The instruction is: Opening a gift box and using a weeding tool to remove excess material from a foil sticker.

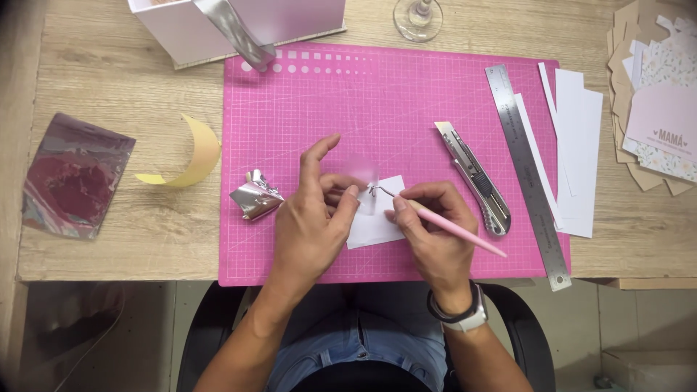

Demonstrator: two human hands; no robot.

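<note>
Pale wood grain runs across the desk [109, 239], and most of its middle is covered by a pink gridded cutting mat [406, 101] that reaches the near edge; beyond that edge I see grey floor tiles and a black chair under my lap. At the far edge a white box [181, 33] stands with a silver ribbon [236, 33] hanging down its side, and I cannot tell what is inside it; the clear foot of a glass [419, 18] sits just beside it. Near the left edge lies a shiny reddish foil pouch [72, 174], then a yellow crescent of paper [192, 156], and a crumpled scrap of silver foil [254, 196] on the mat's left margin. My left hand [312, 225] has its thumb and forefinger pinching a small clear piece [363, 178] over a white paper slip [377, 221], the other fingers spread upward. My right hand [435, 236] grips a pink hook-tipped tool [454, 229] like a pen; its long axis runs from the near right up toward the far left, metal tip touching the clear piece near the mat's centre. To the right lie a utility knife [475, 181], a steel ruler [526, 174], white paper strips [577, 145], and at the right edge a stack of brown and patterned cards [653, 109].
</note>
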